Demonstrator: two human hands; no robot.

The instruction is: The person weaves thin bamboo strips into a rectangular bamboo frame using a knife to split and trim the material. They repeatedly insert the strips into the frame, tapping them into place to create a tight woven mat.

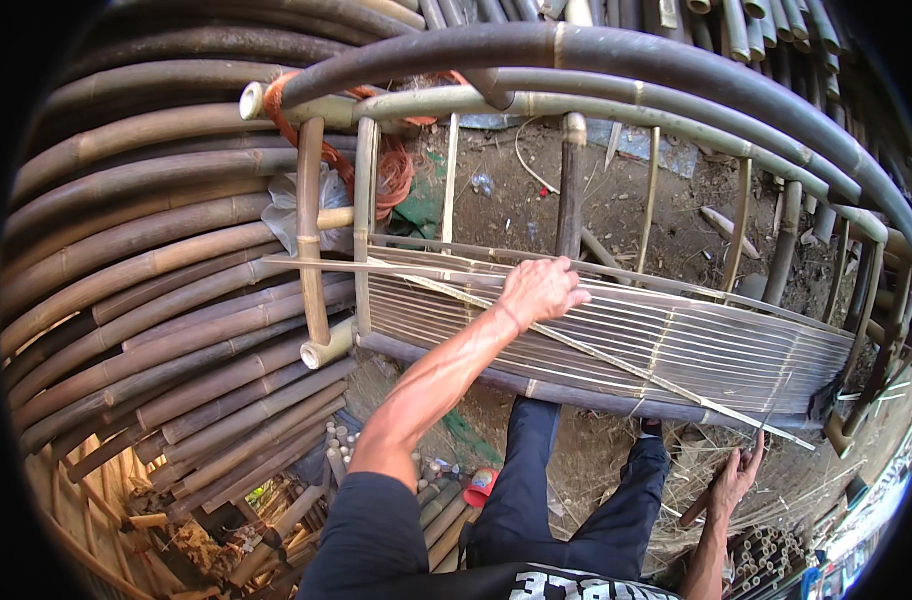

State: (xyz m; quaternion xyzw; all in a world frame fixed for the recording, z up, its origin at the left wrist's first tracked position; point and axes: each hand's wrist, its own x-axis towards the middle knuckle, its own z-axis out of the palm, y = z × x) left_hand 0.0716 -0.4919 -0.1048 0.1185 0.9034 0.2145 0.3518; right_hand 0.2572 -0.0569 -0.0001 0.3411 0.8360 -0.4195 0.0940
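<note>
Left hand (542,290) fingers curl around a split-bamboo strip (376,267), apparently steadying it lengthwise above the bamboo slats (716,342); the right hand (733,485) grasps a slim knife (773,404), index finger extended forward, likely for control. A diagonal strip (666,382) crosses the slats, which the bamboo frame's front rail (596,396) borders

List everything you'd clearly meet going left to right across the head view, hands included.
Stacked bamboo poles → coil of orange twine → red container → left hand → right hand.
</note>
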